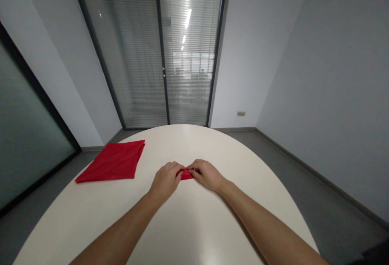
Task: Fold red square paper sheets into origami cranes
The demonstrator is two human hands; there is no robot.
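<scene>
A small folded red cloth [186, 174] lies on the white round table [194, 224], mostly covered by my two hands. My left hand [166, 180] presses on its left end with the fingers curled down over it. My right hand [206, 174] grips its right end, fingers bent onto the fabric. Only a short red strip shows between the two hands.
A stack of flat red cloths [113, 161] lies on the table at the far left near the edge. Behind the table are a glass door with blinds [164, 54], grey walls and a grey floor.
</scene>
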